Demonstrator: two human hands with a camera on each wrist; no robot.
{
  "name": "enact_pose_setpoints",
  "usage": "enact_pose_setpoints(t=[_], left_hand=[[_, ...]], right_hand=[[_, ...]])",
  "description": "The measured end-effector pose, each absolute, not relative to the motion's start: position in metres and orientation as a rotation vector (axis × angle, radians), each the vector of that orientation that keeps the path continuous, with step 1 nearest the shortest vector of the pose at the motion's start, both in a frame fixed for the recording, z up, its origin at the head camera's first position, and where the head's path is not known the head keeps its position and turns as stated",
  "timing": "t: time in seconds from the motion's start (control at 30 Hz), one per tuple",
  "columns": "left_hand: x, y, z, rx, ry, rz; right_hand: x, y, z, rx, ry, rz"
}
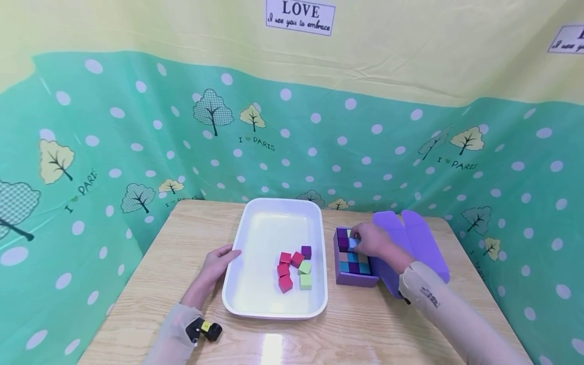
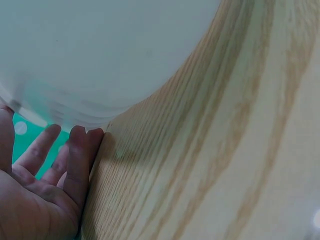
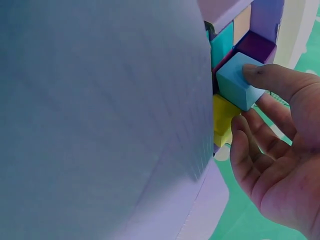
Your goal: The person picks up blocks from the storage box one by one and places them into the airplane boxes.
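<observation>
My left hand holds the left side of a white plastic tray, its thumb over the rim. In the left wrist view the fingers lie against the tray's outer wall. Red blocks, green blocks and one purple block lie in the tray's right half. My right hand pinches a light blue block at a purple box of coloured blocks. Beside that block, the right wrist view shows a yellow block and a dark purple block.
The box's purple lid stands folded back to the right, under the right forearm. A wooden table carries everything. A green and yellow patterned cloth hangs behind and at both sides. A black strap device sits on my left wrist.
</observation>
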State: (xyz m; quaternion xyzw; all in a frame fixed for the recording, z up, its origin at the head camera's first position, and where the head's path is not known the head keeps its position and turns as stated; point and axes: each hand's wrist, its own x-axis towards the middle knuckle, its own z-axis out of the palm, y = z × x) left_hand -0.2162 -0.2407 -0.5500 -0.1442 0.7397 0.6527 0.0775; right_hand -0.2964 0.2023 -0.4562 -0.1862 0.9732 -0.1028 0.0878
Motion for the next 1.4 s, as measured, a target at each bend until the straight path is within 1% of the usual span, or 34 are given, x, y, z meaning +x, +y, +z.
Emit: enact_pose_setpoints(t=[0.77,0.93,1.2,1.4], left_hand=[[-0.216,-0.241,-0.551,-0.437,2.212,1.950],[-0.217,-0.241,-0.551,-0.442,2.205,1.957],[-0.217,-0.241,-0.549,-0.428,2.209,1.976],[-0.219,-0.240,-0.553,-0.430,2.214,1.990]], right_hand=[[-0.295,0.198,-0.459,-0.548,2.910,-0.286],[-0.291,0.191,-0.453,-0.573,2.915,-0.236],[-0.283,0.147,-0.430,-0.715,2.881,-0.362],[-0.287,0.099,-0.432,-0.766,2.855,-0.301]])
